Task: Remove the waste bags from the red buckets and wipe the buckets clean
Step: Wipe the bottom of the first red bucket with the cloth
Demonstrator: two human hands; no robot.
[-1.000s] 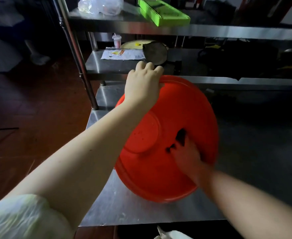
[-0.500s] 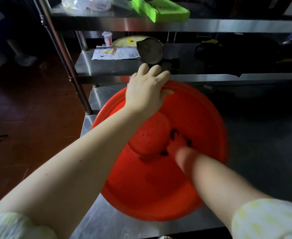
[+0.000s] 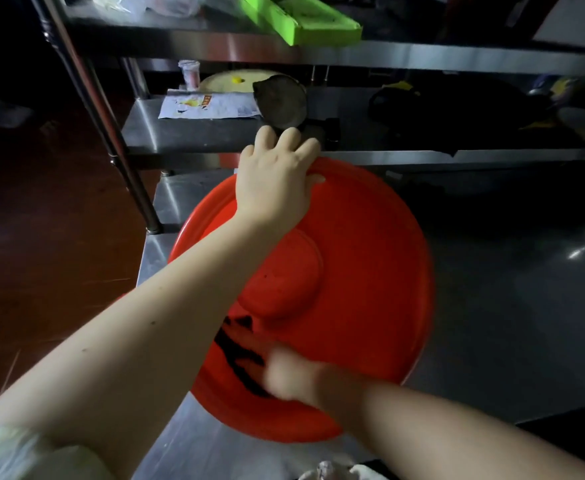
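Note:
A red bucket (image 3: 370, 271) lies tilted on its side on the steel table (image 3: 492, 306), its inside and round bottom facing me. My left hand (image 3: 273, 181) grips the top of its rim, fingers hooked over the far edge. My right hand (image 3: 294, 379) is inside the bucket at the lower wall, blurred by motion. It presses a dark cloth (image 3: 239, 358) against the red plastic. No waste bag is visible in the bucket.
A steel shelf (image 3: 194, 133) behind the bucket holds a printed paper (image 3: 208, 105) and a round metal lid (image 3: 280, 102). A green tray (image 3: 305, 22) lies on the upper shelf. A steel post (image 3: 111, 140) rises at left. Something white and crumpled (image 3: 329, 471) sits at the near edge.
My right hand with the dark cloth has swept from the right inner wall across the bottom to the lower left wall. My left hand keeps its hold on the rim.

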